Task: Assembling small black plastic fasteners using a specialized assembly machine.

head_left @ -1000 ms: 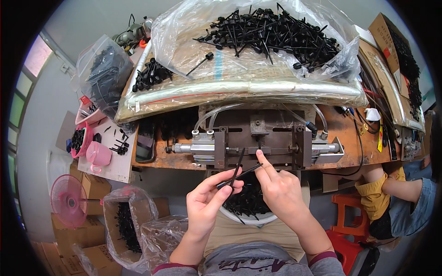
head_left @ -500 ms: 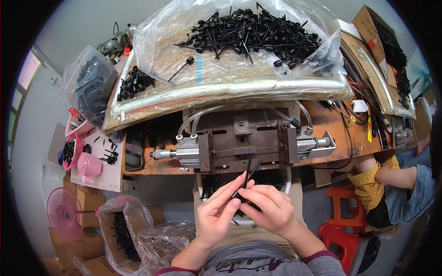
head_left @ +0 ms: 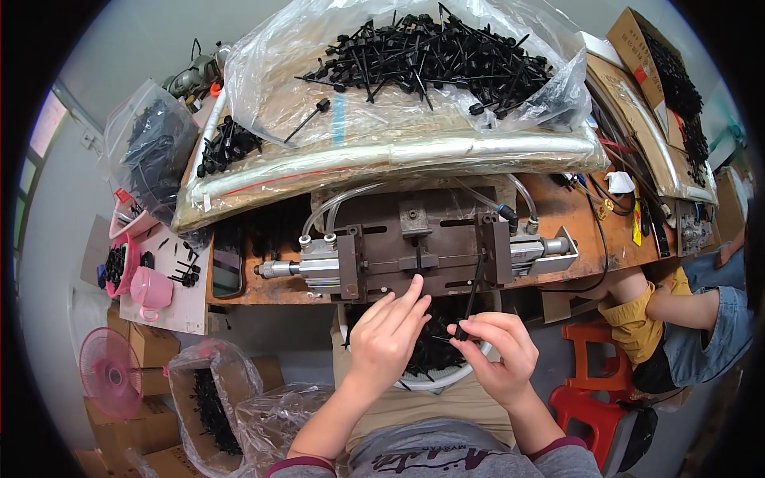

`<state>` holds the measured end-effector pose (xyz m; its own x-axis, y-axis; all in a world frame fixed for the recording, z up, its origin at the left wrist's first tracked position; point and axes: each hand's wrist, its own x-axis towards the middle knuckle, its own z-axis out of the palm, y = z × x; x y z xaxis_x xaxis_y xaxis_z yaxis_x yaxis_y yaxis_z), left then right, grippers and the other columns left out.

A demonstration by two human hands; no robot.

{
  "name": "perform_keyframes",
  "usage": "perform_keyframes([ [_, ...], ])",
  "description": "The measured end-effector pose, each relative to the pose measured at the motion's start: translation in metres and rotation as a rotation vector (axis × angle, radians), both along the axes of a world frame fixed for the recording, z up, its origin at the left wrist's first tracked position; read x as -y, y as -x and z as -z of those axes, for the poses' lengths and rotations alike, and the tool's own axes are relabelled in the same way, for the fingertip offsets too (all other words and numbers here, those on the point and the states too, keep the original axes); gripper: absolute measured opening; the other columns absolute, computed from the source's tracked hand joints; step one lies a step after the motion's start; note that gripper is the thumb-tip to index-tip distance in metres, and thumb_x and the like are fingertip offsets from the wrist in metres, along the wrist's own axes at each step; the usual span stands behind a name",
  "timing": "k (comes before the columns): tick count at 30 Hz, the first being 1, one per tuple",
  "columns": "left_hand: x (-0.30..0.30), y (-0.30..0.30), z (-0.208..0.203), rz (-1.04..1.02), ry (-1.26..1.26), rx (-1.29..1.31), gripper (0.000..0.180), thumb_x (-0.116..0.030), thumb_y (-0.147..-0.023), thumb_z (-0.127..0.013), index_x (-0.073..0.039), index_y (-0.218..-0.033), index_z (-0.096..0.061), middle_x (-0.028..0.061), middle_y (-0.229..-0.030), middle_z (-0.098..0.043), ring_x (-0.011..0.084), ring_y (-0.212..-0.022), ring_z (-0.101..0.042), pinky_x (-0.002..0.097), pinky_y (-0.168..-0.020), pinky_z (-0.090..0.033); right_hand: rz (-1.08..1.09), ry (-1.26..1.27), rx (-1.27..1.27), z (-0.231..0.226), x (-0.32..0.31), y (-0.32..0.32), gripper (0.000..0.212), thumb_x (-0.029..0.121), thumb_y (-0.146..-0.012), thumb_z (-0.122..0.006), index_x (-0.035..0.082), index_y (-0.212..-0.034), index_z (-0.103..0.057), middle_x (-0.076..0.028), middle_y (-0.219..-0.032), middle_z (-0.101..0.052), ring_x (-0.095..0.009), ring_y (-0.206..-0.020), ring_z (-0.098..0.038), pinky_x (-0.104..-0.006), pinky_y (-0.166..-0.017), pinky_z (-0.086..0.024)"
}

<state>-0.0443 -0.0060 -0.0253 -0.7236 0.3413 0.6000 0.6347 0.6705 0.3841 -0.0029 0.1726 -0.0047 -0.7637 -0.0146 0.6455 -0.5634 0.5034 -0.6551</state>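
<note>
My left hand [head_left: 386,338] is open with its fingers stretched out. Its index fingertip reaches the lower end of a thin black plastic piece [head_left: 418,253] standing in the centre block of the metal clamping fixture [head_left: 382,227]. My right hand [head_left: 504,350] pinches a long black stick-shaped plastic part [head_left: 473,295] near its lower end. The part points up toward the fixture's right-hand jaw [head_left: 498,251]. Below my hands, on my lap, a white basket [head_left: 438,384] holds more black parts, partly hidden by the hands.
Behind the fixture, a plastic-covered tray [head_left: 382,153] carries a heap of black knob-headed sticks [head_left: 430,60]. A phone [head_left: 228,267] and a pink cup [head_left: 151,288] are on the left. Red stools [head_left: 590,410] and another person's leg [head_left: 685,305] are at the right.
My hands have moved apart. The left one has gone up to the fixture, where a black piece now stands in the centre block. The right one has shifted right, holding a black part.
</note>
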Motion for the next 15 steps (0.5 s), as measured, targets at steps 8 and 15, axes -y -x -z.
perform_keyframes([
  [8, -0.001, 0.012, -0.017, -0.004, 0.264, -0.021, 0.026, -0.010, -0.071, -0.079, -0.002, -0.095, -0.072, 0.0124, -0.119, -0.069, 0.0189, -0.067, -0.067, 0.0295, -0.063, -0.053, -0.012, -0.052, 0.001, 0.001, -0.004, -0.005, 0.033, -0.004, -0.068, -0.081, 0.003, -0.099, -0.071, -0.010, -0.096, -0.067, -0.023, -0.083, -0.068, -0.0300, -0.069, -0.056],
  [15, -0.002, 0.011, -0.026, -0.036, 0.221, 0.038, 0.027, -0.011, -0.066, -0.081, -0.005, -0.091, -0.073, 0.0105, -0.116, -0.070, 0.0217, -0.055, -0.062, 0.0297, -0.055, -0.051, -0.024, -0.008, -0.002, 0.002, -0.002, -0.004, 0.030, 0.001, -0.072, -0.081, 0.002, -0.100, -0.071, -0.010, -0.097, -0.067, -0.023, -0.083, -0.068, -0.0312, -0.070, -0.057],
])
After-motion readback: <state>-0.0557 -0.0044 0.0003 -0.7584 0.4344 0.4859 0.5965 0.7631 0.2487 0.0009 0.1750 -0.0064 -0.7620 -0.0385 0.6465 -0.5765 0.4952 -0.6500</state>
